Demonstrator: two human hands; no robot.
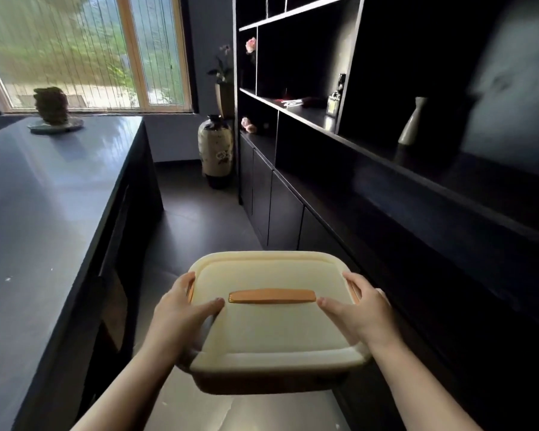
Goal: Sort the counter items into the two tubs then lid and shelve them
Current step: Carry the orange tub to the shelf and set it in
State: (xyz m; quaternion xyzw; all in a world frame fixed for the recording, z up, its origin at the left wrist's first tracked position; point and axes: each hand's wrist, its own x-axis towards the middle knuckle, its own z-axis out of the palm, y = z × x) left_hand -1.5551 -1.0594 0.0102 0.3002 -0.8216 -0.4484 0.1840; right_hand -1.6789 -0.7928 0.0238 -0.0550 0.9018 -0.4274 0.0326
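A cream plastic tub (271, 331) with its lid on and an orange handle (272, 296) across the top is carried in mid-air over the aisle floor. My left hand (184, 309) grips its left side, thumb lying on the lid and fingers curled over the orange side latch. On the opposite side my right hand (360, 309) holds it the same way. The dark counter (44, 197) runs along the left. The black shelving unit (371, 144) stands to the right.
A brown ornament on a plate (54, 110) sits at the counter's far end. A large ceramic vase (216, 149) stands on the floor by the shelf end. A white bottle vase (413, 121), a small frame (333, 105) and flowers occupy the shelves. Cabinet doors line the shelf base.
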